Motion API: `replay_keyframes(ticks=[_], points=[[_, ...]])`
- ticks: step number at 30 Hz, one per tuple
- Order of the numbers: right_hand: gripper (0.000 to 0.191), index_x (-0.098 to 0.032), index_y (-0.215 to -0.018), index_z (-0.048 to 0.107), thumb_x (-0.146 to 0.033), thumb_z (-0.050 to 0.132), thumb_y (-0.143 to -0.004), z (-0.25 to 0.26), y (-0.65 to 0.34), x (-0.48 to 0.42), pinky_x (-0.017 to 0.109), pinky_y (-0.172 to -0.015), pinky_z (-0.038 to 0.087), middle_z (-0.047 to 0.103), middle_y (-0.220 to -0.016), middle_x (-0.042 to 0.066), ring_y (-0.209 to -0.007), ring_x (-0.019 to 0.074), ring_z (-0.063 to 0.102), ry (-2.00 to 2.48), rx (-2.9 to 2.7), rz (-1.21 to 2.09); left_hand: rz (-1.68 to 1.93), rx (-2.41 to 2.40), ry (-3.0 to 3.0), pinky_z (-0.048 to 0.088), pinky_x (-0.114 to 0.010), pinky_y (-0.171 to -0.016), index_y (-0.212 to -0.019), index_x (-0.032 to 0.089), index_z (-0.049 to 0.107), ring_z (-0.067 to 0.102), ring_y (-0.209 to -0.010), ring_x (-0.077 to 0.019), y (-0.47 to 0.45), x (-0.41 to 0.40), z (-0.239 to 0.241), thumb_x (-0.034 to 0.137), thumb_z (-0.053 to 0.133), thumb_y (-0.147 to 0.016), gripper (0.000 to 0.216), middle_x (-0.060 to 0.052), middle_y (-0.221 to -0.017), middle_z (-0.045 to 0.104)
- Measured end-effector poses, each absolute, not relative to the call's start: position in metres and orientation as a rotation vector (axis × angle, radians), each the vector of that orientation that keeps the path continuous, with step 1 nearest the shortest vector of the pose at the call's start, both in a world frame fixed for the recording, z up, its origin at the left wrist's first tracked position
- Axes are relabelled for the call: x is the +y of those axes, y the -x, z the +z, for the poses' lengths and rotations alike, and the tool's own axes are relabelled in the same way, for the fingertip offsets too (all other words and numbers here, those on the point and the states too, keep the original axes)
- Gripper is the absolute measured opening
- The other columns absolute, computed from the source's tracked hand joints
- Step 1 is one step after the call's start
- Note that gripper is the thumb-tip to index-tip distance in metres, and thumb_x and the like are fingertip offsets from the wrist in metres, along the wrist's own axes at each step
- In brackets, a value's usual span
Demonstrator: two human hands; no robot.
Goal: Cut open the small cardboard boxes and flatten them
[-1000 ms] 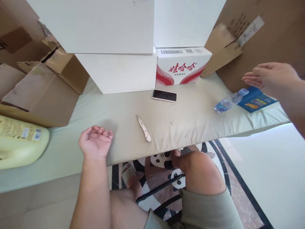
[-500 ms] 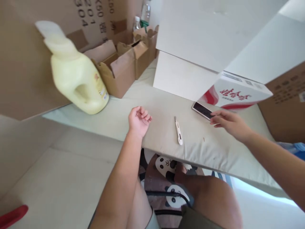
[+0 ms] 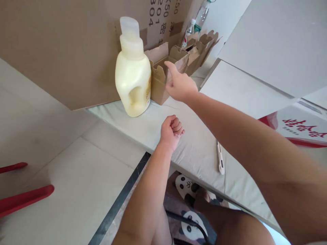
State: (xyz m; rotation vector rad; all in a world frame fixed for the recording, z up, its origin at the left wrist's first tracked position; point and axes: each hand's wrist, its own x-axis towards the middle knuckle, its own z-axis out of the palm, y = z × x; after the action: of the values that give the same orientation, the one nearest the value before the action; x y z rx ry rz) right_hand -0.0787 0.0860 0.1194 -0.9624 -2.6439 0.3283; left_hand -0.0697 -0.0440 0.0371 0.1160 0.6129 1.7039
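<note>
My right hand [image 3: 178, 83] reaches across to the left, fingers apart, thumb up, just short of a small open cardboard box [image 3: 159, 81]. It holds nothing. A pale yellow detergent jug [image 3: 133, 73] stands upright just left of that box. My left hand [image 3: 170, 131] rests near the edge of the pale padded surface [image 3: 143, 122], fingers curled into a loose fist with nothing visible in it. A white box cutter [image 3: 220, 158] lies on the surface under my right forearm.
A large brown carton [image 3: 63, 44] stands behind the jug. More small open boxes [image 3: 199, 47] and a water bottle [image 3: 187, 32] sit further back. White boxes [image 3: 245, 88] and a red-printed carton [image 3: 298, 127] are at the right. Red bars [image 3: 22, 197] lie on the floor at the left.
The view swung left. My right hand left the phone's side and crossed over to the small cardboard box by the jug. My left hand stayed on the surface and curled tighter.
</note>
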Motion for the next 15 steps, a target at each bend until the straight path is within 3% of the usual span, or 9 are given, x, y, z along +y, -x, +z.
replay_keyframes(ticks=[4,9,15], points=[[0.050,-0.022,-0.126,0.051,-0.019,0.055,-0.076,0.122,0.098,0.103,0.057,-0.084,0.050,0.067,-0.105,0.013,-0.097,0.0361,0.065,1.108,-2.692,0.206,1.706,0.593,-0.137,0.031,-0.024,-0.048,-0.049,0.021,0.019,0.016,-0.036,-0.0070,0.071,-0.043,0.036,0.025,0.039,-0.085,0.042,0.007,-0.047,0.010],[0.024,-0.020,-0.099,0.058,-0.019,0.055,-0.076,0.113,0.044,0.103,0.051,-0.087,0.050,0.068,-0.090,0.009,-0.092,0.0308,0.066,1.064,-2.550,0.263,1.898,0.740,-0.086,0.032,-0.025,-0.053,-0.050,0.021,0.022,0.018,-0.040,-0.0078,0.067,-0.041,0.036,0.022,0.039,-0.084,0.038,0.006,-0.048,0.014],[0.034,-0.027,-0.092,0.055,-0.043,0.074,-0.069,0.093,-0.109,0.058,0.041,-0.075,0.053,0.065,-0.094,0.005,-0.082,0.0241,0.066,0.938,-2.101,0.615,2.519,1.216,-0.011,0.034,-0.026,-0.061,-0.057,0.020,0.034,0.037,-0.057,-0.0109,0.070,-0.043,0.022,0.018,0.042,-0.079,0.023,0.003,-0.060,0.032]])
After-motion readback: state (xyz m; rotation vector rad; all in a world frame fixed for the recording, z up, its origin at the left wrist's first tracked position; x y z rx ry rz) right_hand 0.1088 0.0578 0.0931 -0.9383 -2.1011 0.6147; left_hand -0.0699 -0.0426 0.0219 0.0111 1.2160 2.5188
